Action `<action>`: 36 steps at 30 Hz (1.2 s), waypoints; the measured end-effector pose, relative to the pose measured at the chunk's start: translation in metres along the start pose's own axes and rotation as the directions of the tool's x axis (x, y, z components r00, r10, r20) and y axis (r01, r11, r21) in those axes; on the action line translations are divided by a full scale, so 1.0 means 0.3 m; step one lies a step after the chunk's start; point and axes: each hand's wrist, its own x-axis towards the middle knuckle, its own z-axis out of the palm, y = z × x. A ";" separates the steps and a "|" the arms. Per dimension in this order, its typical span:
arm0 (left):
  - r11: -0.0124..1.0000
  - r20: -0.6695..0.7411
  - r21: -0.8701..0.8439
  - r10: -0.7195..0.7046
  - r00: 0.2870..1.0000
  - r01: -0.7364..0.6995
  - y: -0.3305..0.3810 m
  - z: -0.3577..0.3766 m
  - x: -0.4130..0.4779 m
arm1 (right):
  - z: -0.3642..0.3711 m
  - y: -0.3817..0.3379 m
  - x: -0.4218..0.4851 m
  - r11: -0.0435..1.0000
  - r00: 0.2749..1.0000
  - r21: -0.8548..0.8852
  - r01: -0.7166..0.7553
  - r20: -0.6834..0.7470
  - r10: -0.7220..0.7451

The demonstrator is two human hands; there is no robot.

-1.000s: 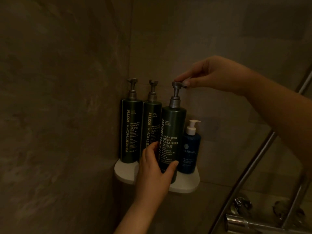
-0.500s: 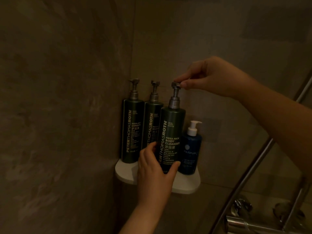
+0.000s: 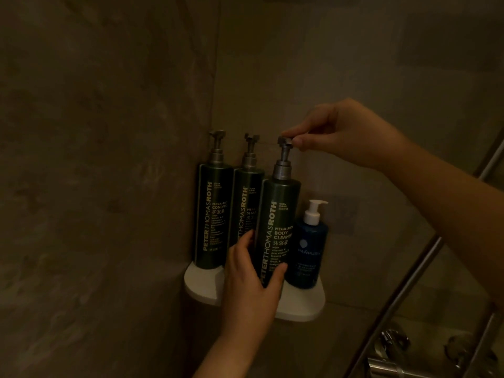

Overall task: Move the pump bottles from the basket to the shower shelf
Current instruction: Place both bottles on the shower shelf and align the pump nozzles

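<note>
Three tall dark green pump bottles stand on the white corner shelf: the conditioner bottle at the left, the shampoo bottle behind, and the body cleanser bottle in front. My left hand wraps the lower part of the body cleanser bottle. My right hand pinches its grey pump head between thumb and fingers. A small blue bottle with a white pump stands at the right of the shelf. The basket is not in view.
Dark stone walls meet in the corner behind the shelf. A slanted metal shower rail runs along the right side, with chrome tap fittings at the bottom right. The light is dim.
The body cleanser bottle's pump head has been turned a little under my right hand's fingers. My left hand keeps its hold low on the bottle. The other bottles have not moved.
</note>
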 end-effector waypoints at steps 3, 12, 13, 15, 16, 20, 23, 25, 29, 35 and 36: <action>0.998 -0.060 0.056 -0.007 0.998 0.010 0.008 0.011 0.001 | 0.005 0.004 0.001 1.000 1.000 0.007 -0.008 -0.008 0.008; 0.993 -0.130 0.119 -0.004 0.991 0.020 0.020 0.028 0.009 | 0.023 0.012 0.008 0.999 0.999 0.024 0.031 -0.034 -0.030; 0.993 -0.126 0.119 -0.001 0.992 0.016 0.018 0.029 0.010 | 0.025 0.013 0.008 0.999 0.999 0.032 0.035 -0.036 -0.034; 0.993 -0.118 0.115 0.005 0.993 0.008 0.016 0.029 0.010 | 0.026 0.017 0.009 0.998 0.998 0.038 0.042 -0.041 -0.041; 0.994 -0.116 0.113 0.007 0.993 0.006 0.014 0.028 0.010 | 0.027 0.018 0.010 0.998 0.998 0.040 0.041 -0.044 -0.040; 0.992 -0.123 0.126 0.026 0.992 -0.010 0.012 0.027 0.007 | 0.032 0.020 0.012 0.997 0.998 0.065 0.034 -0.050 -0.031; 0.991 -0.117 0.130 0.030 0.993 -0.015 0.009 0.027 0.007 | 0.032 0.024 0.010 0.997 0.998 0.072 0.039 -0.051 -0.035; 0.992 -0.110 0.127 0.033 0.993 -0.019 0.008 0.026 0.007 | 0.034 0.026 0.010 0.996 0.998 0.081 0.043 -0.058 -0.038; 0.992 -0.111 0.127 0.039 0.993 -0.025 0.006 0.022 0.007 | 0.040 0.028 0.011 0.993 0.996 0.103 0.053 -0.075 -0.045; 0.992 -0.104 0.119 0.042 0.994 -0.029 0.002 0.021 0.006 | 0.047 0.036 0.011 0.990 0.993 0.116 0.076 -0.096 -0.065; 0.992 -0.103 0.120 0.041 0.994 -0.028 0.000 0.020 0.006 | 0.048 0.038 0.011 0.990 0.993 0.118 0.080 -0.097 -0.068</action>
